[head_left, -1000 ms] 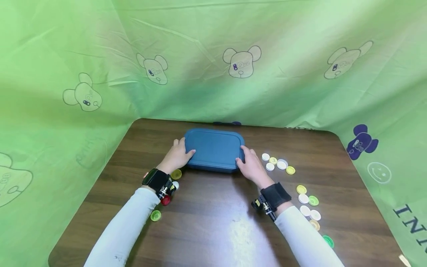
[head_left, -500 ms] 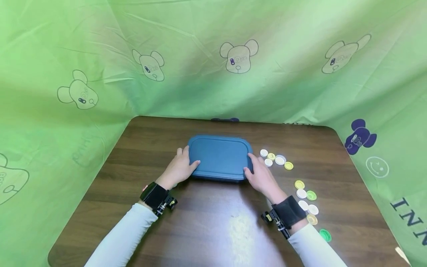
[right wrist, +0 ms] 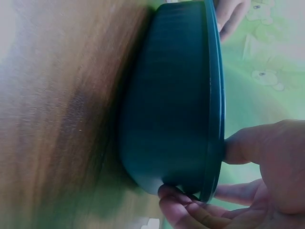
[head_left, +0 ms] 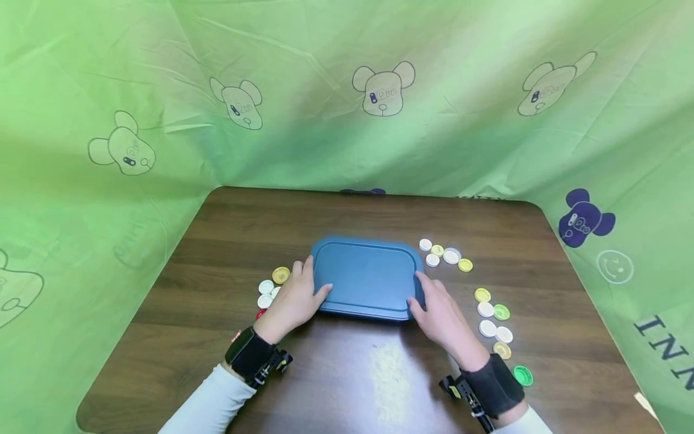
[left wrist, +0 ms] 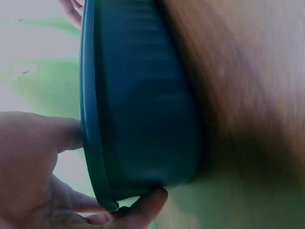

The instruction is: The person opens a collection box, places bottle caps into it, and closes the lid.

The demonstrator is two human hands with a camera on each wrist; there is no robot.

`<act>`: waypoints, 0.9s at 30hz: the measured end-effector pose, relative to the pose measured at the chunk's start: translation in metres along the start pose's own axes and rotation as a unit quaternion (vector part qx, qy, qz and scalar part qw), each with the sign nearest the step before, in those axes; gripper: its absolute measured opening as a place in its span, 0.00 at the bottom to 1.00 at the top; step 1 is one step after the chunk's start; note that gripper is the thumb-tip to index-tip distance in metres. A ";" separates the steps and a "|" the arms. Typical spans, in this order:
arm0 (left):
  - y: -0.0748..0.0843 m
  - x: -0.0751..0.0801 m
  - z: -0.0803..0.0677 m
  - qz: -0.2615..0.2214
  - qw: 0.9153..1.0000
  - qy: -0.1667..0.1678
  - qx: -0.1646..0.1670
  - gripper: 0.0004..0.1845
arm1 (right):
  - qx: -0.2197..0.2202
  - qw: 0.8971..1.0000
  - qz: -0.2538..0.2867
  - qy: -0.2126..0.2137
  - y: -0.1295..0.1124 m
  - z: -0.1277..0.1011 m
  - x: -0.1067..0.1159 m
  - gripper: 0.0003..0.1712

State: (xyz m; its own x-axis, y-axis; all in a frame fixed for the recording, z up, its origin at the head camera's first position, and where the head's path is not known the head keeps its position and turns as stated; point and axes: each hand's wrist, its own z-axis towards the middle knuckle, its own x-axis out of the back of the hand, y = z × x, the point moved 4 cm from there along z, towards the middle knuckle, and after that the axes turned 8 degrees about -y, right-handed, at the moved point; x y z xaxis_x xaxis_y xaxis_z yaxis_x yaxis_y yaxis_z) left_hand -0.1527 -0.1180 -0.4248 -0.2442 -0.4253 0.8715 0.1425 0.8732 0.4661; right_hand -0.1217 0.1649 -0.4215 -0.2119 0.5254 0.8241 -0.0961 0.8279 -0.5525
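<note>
Blue box [head_left: 367,276] unlabelled, cloth [head_left: 664,349] reads "INN"

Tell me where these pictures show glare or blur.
Head view: a pale glare patch on the table in front of the blue container, otherwise sharp. Left wrist view: the wood beside the container is smeared, the left hand soft. Right wrist view: wood likewise blurred, background washed out behind the right hand.

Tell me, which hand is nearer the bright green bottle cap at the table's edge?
Right. The right hand grips the blue container near the bright green bottle cap; the left hand holds the far side.
</note>
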 end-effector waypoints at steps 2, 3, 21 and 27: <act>0.004 -0.004 -0.006 0.004 1.000 0.007 -0.003 0.43 | 0.000 1.000 -0.004 0.003 0.002 -0.008 0.000 0.36; 0.006 -0.005 -0.009 0.007 1.000 0.010 -0.004 0.43 | 0.000 1.000 -0.005 0.006 0.002 -0.012 0.000 0.36; 0.033 -0.025 -0.035 -0.007 0.999 0.032 -0.026 0.43 | -0.031 0.999 -0.023 0.028 0.019 -0.046 0.005 0.35; 0.036 -0.029 -0.042 -0.006 0.999 0.038 -0.028 0.43 | -0.040 0.999 -0.025 0.026 0.020 -0.051 0.005 0.36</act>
State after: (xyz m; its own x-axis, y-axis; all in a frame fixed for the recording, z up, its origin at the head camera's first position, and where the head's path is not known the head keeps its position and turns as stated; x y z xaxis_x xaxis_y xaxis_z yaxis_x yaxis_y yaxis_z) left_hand -0.1005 -0.0843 -0.4275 -0.1738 -0.4537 0.8740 0.1940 0.8544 0.4821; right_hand -0.0754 0.1944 -0.4218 -0.1570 0.4912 0.8568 -0.0272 0.8651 -0.5009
